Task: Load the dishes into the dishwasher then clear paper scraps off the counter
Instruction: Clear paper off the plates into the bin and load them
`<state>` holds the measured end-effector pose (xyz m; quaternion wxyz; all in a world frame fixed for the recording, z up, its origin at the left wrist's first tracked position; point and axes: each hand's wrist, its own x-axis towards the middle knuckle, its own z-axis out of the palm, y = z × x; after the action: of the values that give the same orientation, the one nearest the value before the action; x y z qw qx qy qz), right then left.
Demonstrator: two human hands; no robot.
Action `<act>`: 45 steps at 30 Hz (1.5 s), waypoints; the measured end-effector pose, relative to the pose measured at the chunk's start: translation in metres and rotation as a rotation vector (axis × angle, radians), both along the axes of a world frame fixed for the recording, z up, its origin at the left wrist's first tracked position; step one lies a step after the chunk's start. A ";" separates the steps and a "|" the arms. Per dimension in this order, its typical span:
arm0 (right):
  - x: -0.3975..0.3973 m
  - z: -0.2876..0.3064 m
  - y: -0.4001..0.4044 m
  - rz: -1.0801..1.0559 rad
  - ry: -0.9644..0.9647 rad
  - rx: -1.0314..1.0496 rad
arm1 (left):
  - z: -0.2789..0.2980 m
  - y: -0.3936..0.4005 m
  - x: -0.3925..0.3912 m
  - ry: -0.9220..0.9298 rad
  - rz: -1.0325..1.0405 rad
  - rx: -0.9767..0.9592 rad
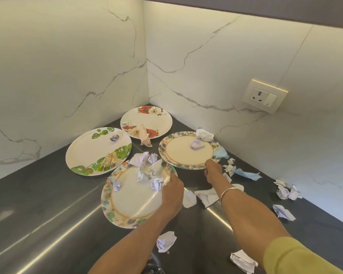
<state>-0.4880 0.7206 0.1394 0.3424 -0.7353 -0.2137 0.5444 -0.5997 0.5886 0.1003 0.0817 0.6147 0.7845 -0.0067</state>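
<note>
Four flat plates [99, 151] sit in my counter [38, 204] corner — paper scraps [165, 241] crumpled on them and scattered around, perhaps tissue too.

No legible text, labels, brands or numbers on any surface in view.

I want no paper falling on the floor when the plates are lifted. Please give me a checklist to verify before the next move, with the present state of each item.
1. Left hand grips the near plate rim: ok.
2. Right hand grips the right plate rim: ok.
3. Near plate free of paper scraps: not ok.
4. Right plate free of paper: not ok, crumpled piece lies on it.
5. Dishwasher open and ready: cannot tell, out of view.
</note>
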 end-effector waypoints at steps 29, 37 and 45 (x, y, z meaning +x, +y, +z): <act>0.025 0.143 -0.034 0.390 -0.854 0.399 | 0.155 0.012 -0.023 -0.132 0.000 0.504; 0.022 0.155 -0.065 0.518 -1.116 0.570 | 0.166 0.017 -0.033 -0.381 0.076 0.592; 0.015 0.176 -0.096 0.485 -1.207 0.675 | 0.173 -0.001 -0.048 -0.511 0.122 0.620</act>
<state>-0.4728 0.6241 0.3153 0.2430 -0.6937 -0.6780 0.0093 -0.6473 0.5872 0.2737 0.0851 0.5443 0.7390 0.3879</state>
